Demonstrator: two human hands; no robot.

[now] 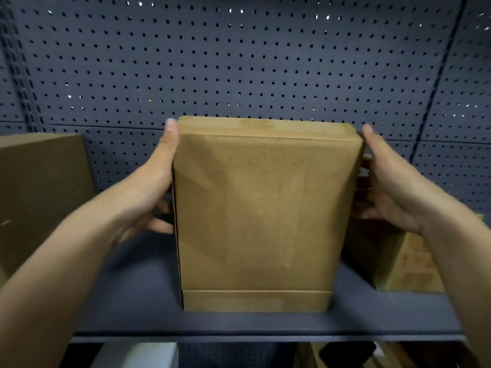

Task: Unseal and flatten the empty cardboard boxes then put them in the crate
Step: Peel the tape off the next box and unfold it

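While a dark pegboard wall (239, 62) fills the upper view, a dark shelf (127, 301) runs across beneath it, and the cardboard box (263, 208) stands upright on that shelf, near its front edge and square to the camera. A second brown box (39, 187) sits well off to the left, and a third, printed box (409, 264) is partly hidden behind the person's right arm.

No crate is in view. The upright box looks closed, with a folded flap showing along its top and bottom. It is likely light and stiff along its creases but easily dented on its broad face, so the narrow side walls are the sensible place to hold it.

The left hand (148, 192) flanks the left wall, its thumb (171, 131) lying straight up the top corner and its fingers (159, 225) reaching to the side. The right hand (393, 187) mirrors it, fingers spread and fairly straight beside the right wall. Blur hides whether they press the card or hover just beside it.
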